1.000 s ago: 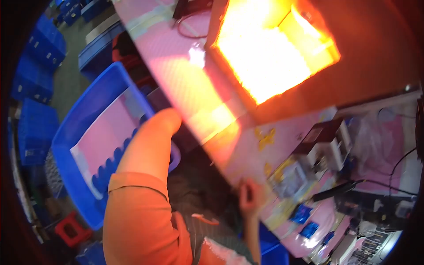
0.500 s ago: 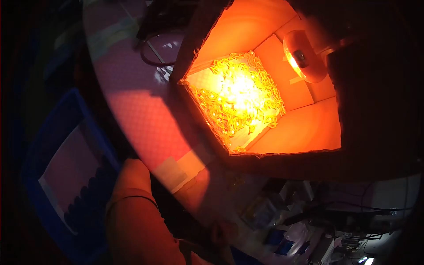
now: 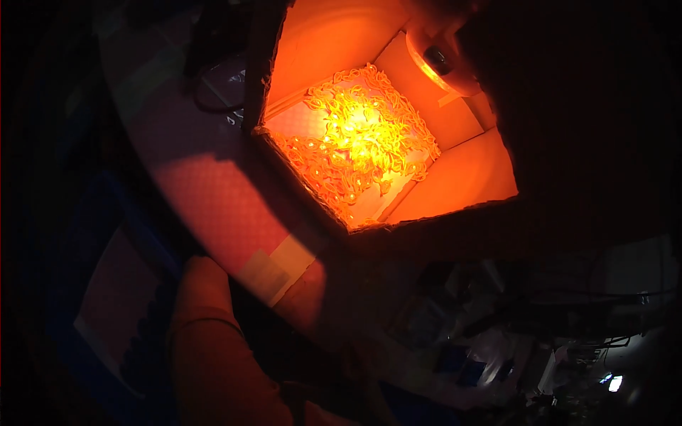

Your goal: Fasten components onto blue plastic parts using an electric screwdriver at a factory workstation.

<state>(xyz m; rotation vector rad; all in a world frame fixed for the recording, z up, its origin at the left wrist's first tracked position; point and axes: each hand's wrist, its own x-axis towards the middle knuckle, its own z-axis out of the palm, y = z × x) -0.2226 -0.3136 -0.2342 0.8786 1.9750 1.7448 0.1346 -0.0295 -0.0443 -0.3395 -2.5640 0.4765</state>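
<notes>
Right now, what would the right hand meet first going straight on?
Probably the pink tabletop, then possibly the lit box; the right hand is dim, so direction and depth are unclear.

Table (image 3: 220, 206): pinkish top, mostly dim, red-lit patch on L part. Pale tape strips (image 3: 264, 275) on table's L edge. Blue tub (image 3: 153, 248), v. dark, L of table, pinkish sheet (image 3: 117, 298) inside. Cable loop (image 3: 213, 108) toward table's far end. Table's R side: blue pkts (image 3: 472, 371), shiny clear plastic (image 3: 491, 368), other clutter too dim to ID.
</notes>
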